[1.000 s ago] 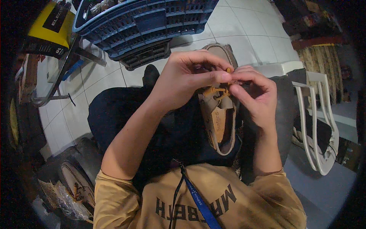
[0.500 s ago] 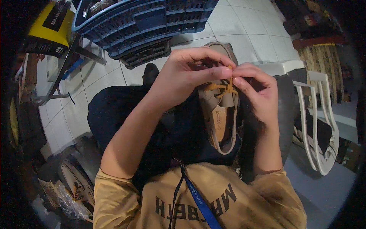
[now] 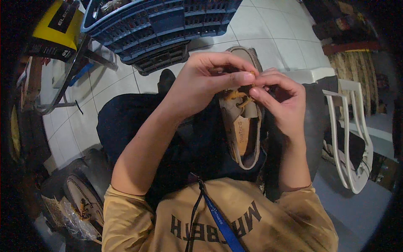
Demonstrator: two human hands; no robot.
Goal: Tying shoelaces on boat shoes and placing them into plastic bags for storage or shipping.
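A beige shoe (image 3: 240, 122) lies on my lap with its toe pointing away from me and its heel near my stomach. Orange laces (image 3: 234, 95) run through its eyelets. Above the laces, my left hand (image 3: 210, 80) pinches the lace between thumb and forefinger. My right hand (image 3: 283, 92) meets it from the right, its fingers also closed on the lace. The fingertips of both hands touch and hide most of the knot. Part of the shoe's toe shows beyond my fingers.
A blue plastic crate (image 3: 163, 21) stands on the tiled floor ahead. At lower left lies another shoe (image 3: 86, 199) with orange laces, beside clear plastic wrap (image 3: 77, 220). A white plastic chair (image 3: 357, 130) is at right, and a yellow-and-black package (image 3: 58, 29) at upper left.
My right thumb and fingers have shifted slightly left and closer in over the lace. The upright piece of orange lace is now mostly covered. My left hand holds nearly still.
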